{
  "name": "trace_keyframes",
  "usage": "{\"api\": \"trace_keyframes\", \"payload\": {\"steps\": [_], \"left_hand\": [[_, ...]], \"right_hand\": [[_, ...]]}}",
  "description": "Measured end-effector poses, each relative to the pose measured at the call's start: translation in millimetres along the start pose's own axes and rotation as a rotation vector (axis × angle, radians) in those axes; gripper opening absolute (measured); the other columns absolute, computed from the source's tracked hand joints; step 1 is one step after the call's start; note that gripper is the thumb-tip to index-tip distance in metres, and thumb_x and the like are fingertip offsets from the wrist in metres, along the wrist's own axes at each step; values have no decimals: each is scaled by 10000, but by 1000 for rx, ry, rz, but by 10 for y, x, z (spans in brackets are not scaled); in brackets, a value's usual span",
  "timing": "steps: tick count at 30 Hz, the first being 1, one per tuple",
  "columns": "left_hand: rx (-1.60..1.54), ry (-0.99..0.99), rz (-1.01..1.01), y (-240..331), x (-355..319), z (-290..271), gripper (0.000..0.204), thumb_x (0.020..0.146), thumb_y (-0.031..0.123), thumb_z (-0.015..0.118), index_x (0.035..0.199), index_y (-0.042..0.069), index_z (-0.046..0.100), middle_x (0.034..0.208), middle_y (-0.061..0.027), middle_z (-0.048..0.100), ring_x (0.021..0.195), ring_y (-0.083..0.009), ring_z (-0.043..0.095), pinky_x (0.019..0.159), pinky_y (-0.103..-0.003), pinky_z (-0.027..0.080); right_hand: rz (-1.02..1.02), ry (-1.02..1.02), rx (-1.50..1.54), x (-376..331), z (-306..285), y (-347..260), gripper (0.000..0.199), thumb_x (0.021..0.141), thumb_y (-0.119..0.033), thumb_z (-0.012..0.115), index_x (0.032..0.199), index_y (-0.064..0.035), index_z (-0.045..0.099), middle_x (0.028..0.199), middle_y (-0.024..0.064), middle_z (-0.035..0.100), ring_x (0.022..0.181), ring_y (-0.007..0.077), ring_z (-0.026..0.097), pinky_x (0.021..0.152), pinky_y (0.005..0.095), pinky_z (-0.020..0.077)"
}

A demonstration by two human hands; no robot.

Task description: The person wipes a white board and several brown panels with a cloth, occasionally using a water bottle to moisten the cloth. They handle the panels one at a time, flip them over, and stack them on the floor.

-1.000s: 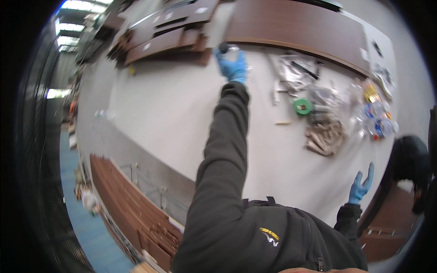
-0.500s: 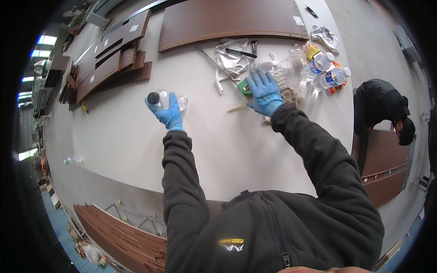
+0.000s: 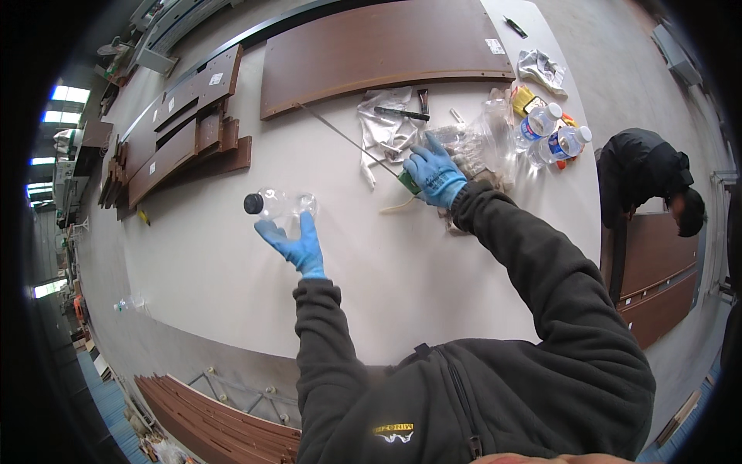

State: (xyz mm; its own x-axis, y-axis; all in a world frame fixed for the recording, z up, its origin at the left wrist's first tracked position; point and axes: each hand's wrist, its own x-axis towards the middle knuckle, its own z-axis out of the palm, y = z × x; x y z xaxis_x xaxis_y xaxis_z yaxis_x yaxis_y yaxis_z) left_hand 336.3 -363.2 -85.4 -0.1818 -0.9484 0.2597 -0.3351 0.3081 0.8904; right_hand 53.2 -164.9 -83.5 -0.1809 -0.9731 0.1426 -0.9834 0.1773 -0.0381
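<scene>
The left hand (image 3: 295, 246), in a blue glove, is spreading its thumb and fingers wide, holding nothing. Just beyond its fingertips a clear bottle (image 3: 280, 203) is lying on its side on the white table (image 3: 201, 255), its black cap pointing left; whether the thumb is touching the bottle, I can't tell from here. The gloved right hand (image 3: 439, 176) is gripping a green tape measure (image 3: 407, 182), which is showing at the fingers' left edge, partly covered. From it a thin metal strip (image 3: 340, 136) is running toward the brown panel (image 3: 371, 46). Clear plastic bags (image 3: 495, 135) are lying just past that hand, near two upright-looking bottles (image 3: 537, 122).
</scene>
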Motion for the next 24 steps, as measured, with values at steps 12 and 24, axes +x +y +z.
{"api": "trace_keyframes", "payload": {"steps": [12, 24], "left_hand": [[570, -148, 36, -479, -1349, 33, 1042, 850, 395, 805, 1612, -56, 254, 1645, -307, 306, 1548, -460, 266, 1272, -541, 224], [760, -181, 173, -418, -1391, 56, 769, 892, 337, 708, 1505, -53, 457, 1548, -266, 464, 1472, -494, 374, 1222, -577, 293]], "right_hand": [[509, 305, -81, 620, 26, 1407, 185, 943, -283, 630, 863, -136, 709, 775, 138, 701, 787, 392, 692, 820, 506, 512], [680, -145, -301, 773, 367, 1852, 681, 822, -411, 787, 1406, -143, 562, 1347, 104, 673, 1337, 299, 570, 1208, 575, 318]]}}
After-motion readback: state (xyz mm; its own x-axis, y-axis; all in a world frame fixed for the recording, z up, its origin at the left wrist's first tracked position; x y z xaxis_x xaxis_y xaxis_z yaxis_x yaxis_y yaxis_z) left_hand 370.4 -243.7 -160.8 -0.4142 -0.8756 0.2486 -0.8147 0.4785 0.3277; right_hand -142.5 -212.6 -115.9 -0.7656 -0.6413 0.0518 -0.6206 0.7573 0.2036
